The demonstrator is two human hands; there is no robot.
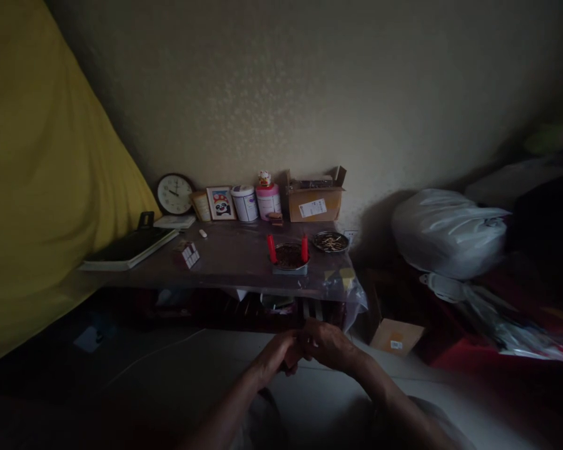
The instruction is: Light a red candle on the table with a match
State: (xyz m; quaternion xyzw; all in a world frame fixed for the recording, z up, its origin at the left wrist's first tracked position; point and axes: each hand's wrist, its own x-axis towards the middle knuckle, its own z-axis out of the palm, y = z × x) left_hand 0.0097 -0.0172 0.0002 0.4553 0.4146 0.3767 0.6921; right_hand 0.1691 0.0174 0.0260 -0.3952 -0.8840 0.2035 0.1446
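Both of my hands are held together in front of the low table, over the floor. My left hand is closed round a small, flat-sided reddish-brown thing, possibly a little box; dim light hides its kind. Against it, my right hand has its fingers bent and pinched; what they hold, if anything, is hidden. Beyond the hands, two red candles stand upright at the sides of a round tin with dark contents. To its right sits a metal dish with many thin sticks.
The table has a plastic cover. On it are a clock, framed panda picture, two canisters, cardboard box, puzzle cube and dark tray. White bags lie right; a yellow curtain hangs left.
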